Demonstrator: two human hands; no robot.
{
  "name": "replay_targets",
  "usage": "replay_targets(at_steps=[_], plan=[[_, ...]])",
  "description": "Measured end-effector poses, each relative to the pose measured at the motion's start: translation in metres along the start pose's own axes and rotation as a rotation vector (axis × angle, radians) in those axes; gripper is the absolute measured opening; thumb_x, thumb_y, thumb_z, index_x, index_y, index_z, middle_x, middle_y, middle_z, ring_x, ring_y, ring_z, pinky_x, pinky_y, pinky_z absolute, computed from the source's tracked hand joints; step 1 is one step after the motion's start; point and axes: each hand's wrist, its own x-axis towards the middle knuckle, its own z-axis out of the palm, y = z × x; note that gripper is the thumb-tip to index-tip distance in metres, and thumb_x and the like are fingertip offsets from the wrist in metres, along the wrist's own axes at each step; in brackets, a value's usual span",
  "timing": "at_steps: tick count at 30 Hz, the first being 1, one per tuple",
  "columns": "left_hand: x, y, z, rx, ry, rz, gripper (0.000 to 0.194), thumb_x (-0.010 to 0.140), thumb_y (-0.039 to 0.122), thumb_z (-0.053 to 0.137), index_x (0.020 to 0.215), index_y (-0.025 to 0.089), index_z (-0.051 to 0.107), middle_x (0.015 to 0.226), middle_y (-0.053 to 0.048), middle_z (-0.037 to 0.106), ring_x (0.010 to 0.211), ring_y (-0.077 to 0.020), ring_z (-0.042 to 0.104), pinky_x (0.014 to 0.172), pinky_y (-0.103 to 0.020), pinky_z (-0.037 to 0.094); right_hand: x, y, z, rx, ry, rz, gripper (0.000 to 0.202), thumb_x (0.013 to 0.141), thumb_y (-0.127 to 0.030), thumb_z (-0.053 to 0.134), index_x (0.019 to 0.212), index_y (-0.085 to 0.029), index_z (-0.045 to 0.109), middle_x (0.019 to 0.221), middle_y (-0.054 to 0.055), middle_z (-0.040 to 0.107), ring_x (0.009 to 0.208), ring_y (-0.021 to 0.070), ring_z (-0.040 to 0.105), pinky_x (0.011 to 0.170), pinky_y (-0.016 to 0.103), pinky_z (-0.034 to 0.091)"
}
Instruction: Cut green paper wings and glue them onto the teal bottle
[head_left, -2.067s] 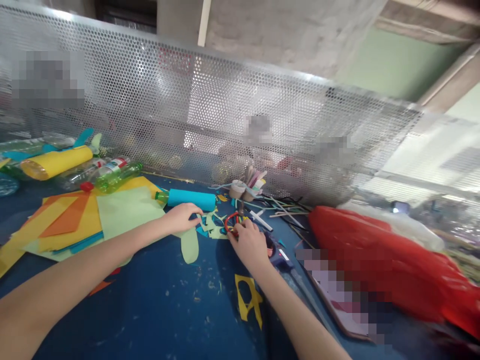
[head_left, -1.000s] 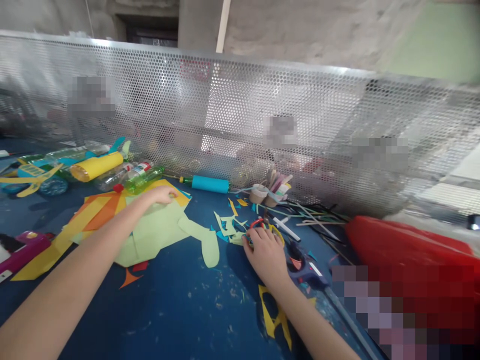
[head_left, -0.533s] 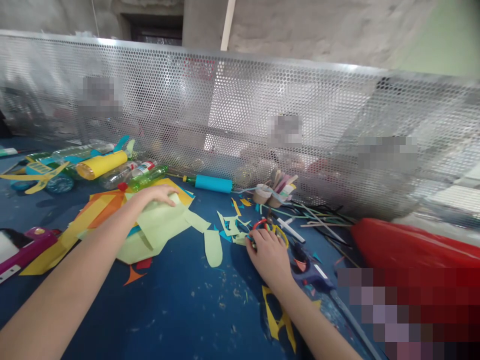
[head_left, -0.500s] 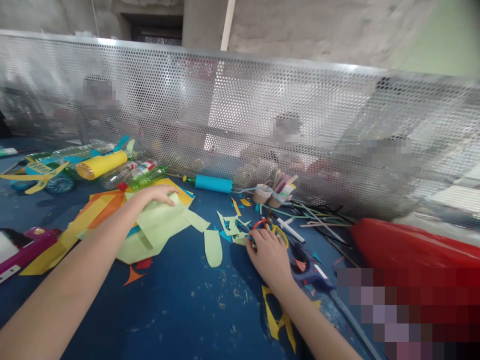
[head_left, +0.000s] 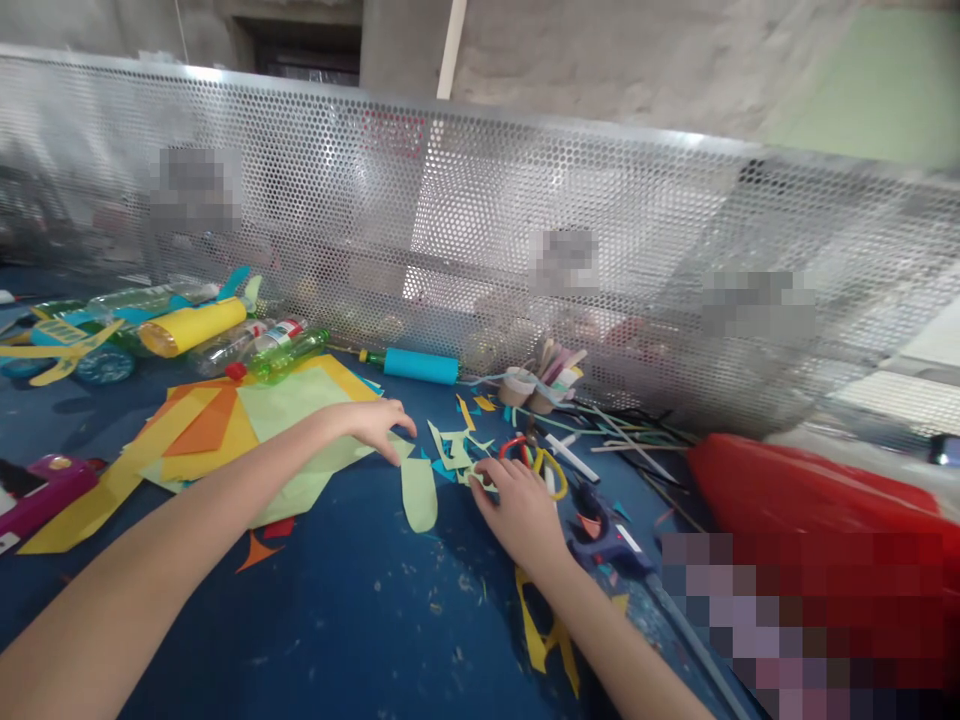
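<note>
My left hand (head_left: 379, 428) is open, its fingers curved and apart above the end of a pale green paper strip. Just beyond its fingertips lies a rounded pale green paper piece (head_left: 419, 496). Pale green paper scraps (head_left: 453, 452) and small blue bits are between my two hands. My right hand (head_left: 517, 505) hovers at the right side of these scraps, its fingers bent and spread with nothing seen in them. Scissors with red and yellow handles (head_left: 556, 474) are right behind its fingers, partly hidden. A dark blue glue gun (head_left: 616, 541) rests to the right of that hand.
Coloured paper sheets (head_left: 281, 420) are piled at left, with plastic bottles (head_left: 289, 357) behind. A blue-wrapped bottle (head_left: 421, 366) and cups of sticks (head_left: 546, 392) stand before the perforated metal screen (head_left: 315, 200). A red bag (head_left: 795, 490) is at right; yellow cut-outs (head_left: 534, 635) lie near my right forearm.
My left hand has moved right from the green sheet on the pile towards the rounded piece. My right hand has drawn slightly left, off the scissors and towards the green scraps.
</note>
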Motion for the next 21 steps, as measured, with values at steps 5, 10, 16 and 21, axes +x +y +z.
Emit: replay_targets(at_steps=[5, 10, 16, 21], plan=[[-0.003, 0.0, -0.001, 0.008, -0.004, -0.005, 0.053, 0.067, 0.031, 0.064, 0.119, 0.021, 0.054, 0.107, -0.008, 0.055, 0.096, -0.0207, 0.053, 0.081, -0.026, 0.04, 0.009, 0.009, -0.012, 0.019, -0.063, 0.084, 0.014, 0.082, -0.014, 0.048, 0.084, -0.018, 0.061, 0.084, 0.005, 0.063, 0.082, 0.0201, 0.053, 0.075, 0.029, 0.036], [-0.002, 0.01, -0.004, 0.029, 0.107, -0.04, 0.039, 0.076, 0.033, 0.055, 0.112, 0.019, 0.06, 0.106, -0.009, 0.058, 0.097, -0.0215, 0.053, 0.081, -0.026, 0.039, 0.014, 0.035, -0.024, -0.038, -0.138, 0.209, 0.02, 0.083, -0.014, 0.046, 0.089, -0.018, 0.065, 0.085, 0.006, 0.065, 0.08, 0.0209, 0.053, 0.077, 0.03, 0.037], [0.003, 0.046, 0.005, 0.045, 0.038, 0.035, 0.047, 0.073, 0.055, 0.054, 0.099, 0.017, 0.063, 0.09, -0.007, 0.063, 0.079, -0.0193, 0.056, 0.065, -0.024, 0.039, 0.009, 0.046, -0.013, 0.027, -0.222, 0.173, 0.015, 0.081, -0.019, 0.053, 0.081, -0.019, 0.068, 0.082, 0.005, 0.063, 0.08, 0.02, 0.052, 0.08, 0.031, 0.037], [-0.002, 0.065, 0.01, 0.114, 0.011, -0.007, 0.061, 0.064, 0.056, 0.061, 0.11, 0.017, 0.055, 0.102, -0.01, 0.056, 0.088, -0.0242, 0.054, 0.067, -0.027, 0.04, 0.009, 0.039, -0.011, 0.022, -0.149, 0.094, 0.017, 0.08, -0.018, 0.053, 0.09, -0.019, 0.067, 0.09, 0.007, 0.062, 0.084, 0.0213, 0.05, 0.078, 0.031, 0.038]])
